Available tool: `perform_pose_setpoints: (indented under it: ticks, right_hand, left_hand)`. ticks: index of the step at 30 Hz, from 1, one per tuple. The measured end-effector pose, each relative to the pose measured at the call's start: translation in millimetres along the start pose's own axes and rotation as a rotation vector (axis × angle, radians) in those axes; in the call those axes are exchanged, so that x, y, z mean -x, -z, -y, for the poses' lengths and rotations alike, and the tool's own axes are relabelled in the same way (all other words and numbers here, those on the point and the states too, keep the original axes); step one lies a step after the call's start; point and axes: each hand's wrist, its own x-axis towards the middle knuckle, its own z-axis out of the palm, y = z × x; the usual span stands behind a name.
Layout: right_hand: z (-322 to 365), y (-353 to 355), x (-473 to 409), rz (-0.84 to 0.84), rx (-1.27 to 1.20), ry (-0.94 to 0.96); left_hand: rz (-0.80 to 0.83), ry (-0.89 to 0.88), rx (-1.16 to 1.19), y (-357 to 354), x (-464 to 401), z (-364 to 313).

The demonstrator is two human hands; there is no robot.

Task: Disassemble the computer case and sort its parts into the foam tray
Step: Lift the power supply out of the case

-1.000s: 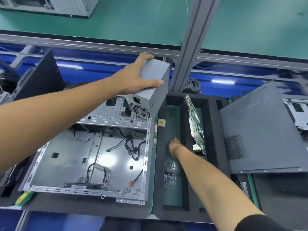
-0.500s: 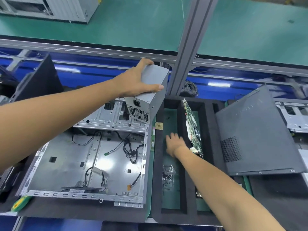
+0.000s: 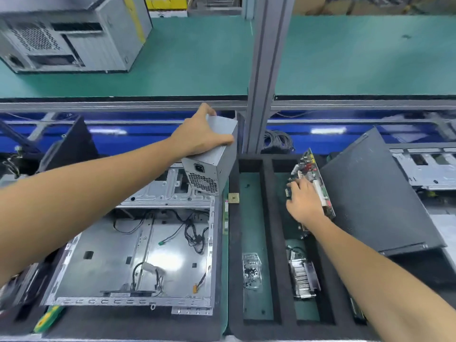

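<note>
My left hand grips a grey power supply from above and holds it in the air over the back right corner of the open computer case. The case lies on its side with loose cables inside. To its right is the black foam tray. A green motherboard stands on edge in the tray's second slot, and my right hand rests on its face with the fingers spread.
A screw bag lies in the first slot and a heatsink in the second. A CPU chip sits on the tray's left wall. A dark side panel leans at right. A metal post rises behind.
My right hand left the floor of the first slot and moved right onto the motherboard. My left hand kept hold of the power supply, which stays above the case's corner.
</note>
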Motion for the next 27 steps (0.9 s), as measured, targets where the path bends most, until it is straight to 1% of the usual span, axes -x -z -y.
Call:
perform_pose_setpoints:
  ticks: [2,5,7,10,12,16,20,23,27]
  right_hand:
    - [-16.2,2.9,1.9,0.032,0.029,-0.014]
    - [-31.3,2.4,6.3,0.041,0.052,-0.05]
    - [-37.3,0.7,7.7,0.053,0.051,-0.055]
    - [-41.7,0.9,7.6,0.039,0.031,-0.039]
    - [-42.1,1.3,7.3,0.05,0.029,-0.038]
    - [-44.2,-3.8,11.8,0.1,0.045,-0.024]
    - [-42.9,-14.0,17.2,0.155,0.028,0.02]
    - [-36.0,-19.4,18.2,0.209,-0.133,0.078]
    - [-12.2,-19.8,20.2,0.302,-0.614,0.152]
  left_hand:
    - [-0.019,0.008,0.03,-2.8,3.7,-10.4]
    - [-0.061,-0.054,0.111,0.1,2.4,-36.5]
    - [-0.052,-0.082,0.187,-2.2,1.0,-55.6]
    - [0.04,-0.01,0.386,-30.9,-6.3,-72.8]
    - [0.069,0.054,0.432,-63.5,-11.3,-71.0]
    - [0.081,0.091,0.346,-129.7,-14.9,-54.5]
    - [0.103,0.15,0.173,-176.1,-10.8,-43.2]
    - [0.08,0.197,0.093,-197.7,-6.3,-38.2]
    - [0.091,0.179,0.059,-213.0,-4.0,-42.3]
